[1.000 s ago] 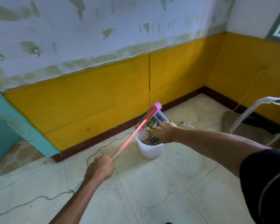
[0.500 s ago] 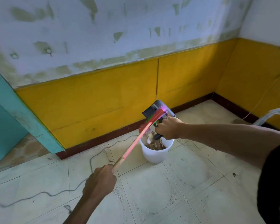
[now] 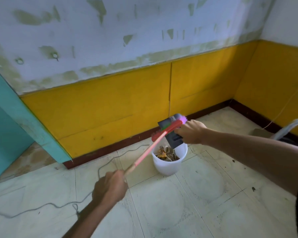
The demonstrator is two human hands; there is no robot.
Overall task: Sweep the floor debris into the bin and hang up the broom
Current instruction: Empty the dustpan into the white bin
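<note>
You're emptying the dustpan (image 3: 170,133) over the white bin (image 3: 169,163); right hand (image 3: 191,132) grips it, left hand (image 3: 110,186) clasps the broom (image 3: 150,149) handle. It looks tipped empty; next, hang the broom.

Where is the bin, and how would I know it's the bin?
Find the yellow wall with the dark strip along its bottom. On the pale floor tiles just in front of it stands the bin. It is the only white round tub there, with brown rubbish inside.
</note>
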